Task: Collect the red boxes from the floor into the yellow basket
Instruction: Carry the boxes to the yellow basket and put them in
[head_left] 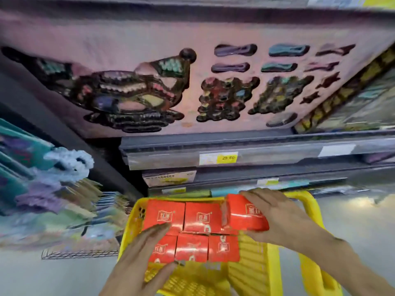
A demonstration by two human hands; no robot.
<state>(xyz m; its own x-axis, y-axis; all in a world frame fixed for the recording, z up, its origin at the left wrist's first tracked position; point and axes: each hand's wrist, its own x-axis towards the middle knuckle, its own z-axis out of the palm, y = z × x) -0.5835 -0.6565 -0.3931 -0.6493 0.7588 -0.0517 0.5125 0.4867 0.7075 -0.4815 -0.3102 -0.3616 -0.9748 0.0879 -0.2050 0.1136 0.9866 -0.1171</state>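
Observation:
A yellow basket [254, 265] stands on the floor in front of me, its handle [310, 231] folded to the right. Several red boxes [202, 216] lie packed flat in its far half, in two rows. My right hand [277, 218] grips one more red box [245, 214], tilted, just above the right end of the far row. My left hand [141, 255] rests with spread fingers on the near-left boxes, its fingertips touching a box of the far row.
Store shelves [235, 159] with price tags rise directly behind the basket. A large pink toy package [192, 39] fills the shelf above. Hanging packets [53, 189] crowd the left. Pale floor [359, 227] lies right of the basket.

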